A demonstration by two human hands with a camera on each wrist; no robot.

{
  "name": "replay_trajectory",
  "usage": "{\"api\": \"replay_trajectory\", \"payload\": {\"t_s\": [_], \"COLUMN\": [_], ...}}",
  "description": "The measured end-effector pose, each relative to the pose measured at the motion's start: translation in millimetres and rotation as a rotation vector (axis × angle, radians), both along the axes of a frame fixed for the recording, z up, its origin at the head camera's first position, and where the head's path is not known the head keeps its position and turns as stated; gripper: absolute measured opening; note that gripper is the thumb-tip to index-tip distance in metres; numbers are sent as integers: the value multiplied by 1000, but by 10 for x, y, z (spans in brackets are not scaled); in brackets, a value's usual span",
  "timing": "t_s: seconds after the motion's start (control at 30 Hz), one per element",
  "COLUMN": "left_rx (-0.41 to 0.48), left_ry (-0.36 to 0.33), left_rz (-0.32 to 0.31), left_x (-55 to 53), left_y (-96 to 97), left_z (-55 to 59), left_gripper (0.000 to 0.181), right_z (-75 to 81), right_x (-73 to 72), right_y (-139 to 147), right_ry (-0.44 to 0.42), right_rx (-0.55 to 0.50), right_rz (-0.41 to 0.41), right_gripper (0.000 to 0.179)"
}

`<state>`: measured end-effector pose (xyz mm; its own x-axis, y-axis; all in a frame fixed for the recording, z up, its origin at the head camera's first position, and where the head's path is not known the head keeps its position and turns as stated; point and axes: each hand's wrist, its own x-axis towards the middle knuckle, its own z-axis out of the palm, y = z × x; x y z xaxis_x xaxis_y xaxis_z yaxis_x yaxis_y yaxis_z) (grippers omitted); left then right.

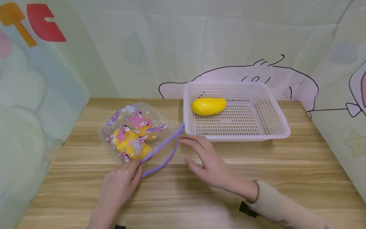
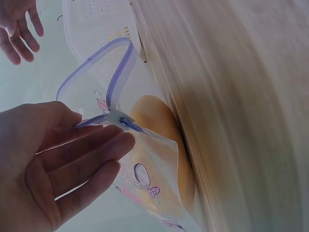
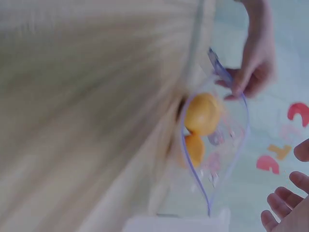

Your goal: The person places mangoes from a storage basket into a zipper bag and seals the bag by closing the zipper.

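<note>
A clear zip bag (image 1: 128,114) with pink and purple cartoon prints lies at the left of the table, its purple-edged mouth spread apart toward the right. Inside are two yellow-orange fruits (image 3: 203,114), partly hidden by the prints. My left hand (image 1: 123,178) pinches the near corner of the bag's mouth, where a white slider (image 2: 118,117) shows in the left wrist view. My right hand (image 1: 210,162) is held with fingers extended between the bag's mouth and the basket, holding nothing. One yellow mango (image 1: 208,106) lies in the white basket (image 1: 237,138).
The basket stands at the back right of the wooden table (image 1: 300,168), its left wall close to the bag's far corner. Behind the table hangs a printed cloth backdrop (image 1: 177,41); its sides flank the table left and right.
</note>
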<state>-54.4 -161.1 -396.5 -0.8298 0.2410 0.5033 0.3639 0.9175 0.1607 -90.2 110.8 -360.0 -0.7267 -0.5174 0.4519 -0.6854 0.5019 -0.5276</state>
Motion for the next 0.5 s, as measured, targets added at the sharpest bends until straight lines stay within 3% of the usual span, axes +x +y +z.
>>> {"api": "replay_trajectory", "payload": {"t_s": [0.17,0.5], "left_rx": [-4,-5], "left_ry": [-18,-27], "left_rz": [7,4], "left_x": [7,9], "left_y": [-5,-15], "left_z": [0,5], "left_gripper": [6,6], "right_z": [145,384], "right_x": [-144,-527], "right_y": [129,360], "right_ry": [19,166], "right_rx": [15,8], "right_rz": [-39,-79], "right_gripper": [49,47]}}
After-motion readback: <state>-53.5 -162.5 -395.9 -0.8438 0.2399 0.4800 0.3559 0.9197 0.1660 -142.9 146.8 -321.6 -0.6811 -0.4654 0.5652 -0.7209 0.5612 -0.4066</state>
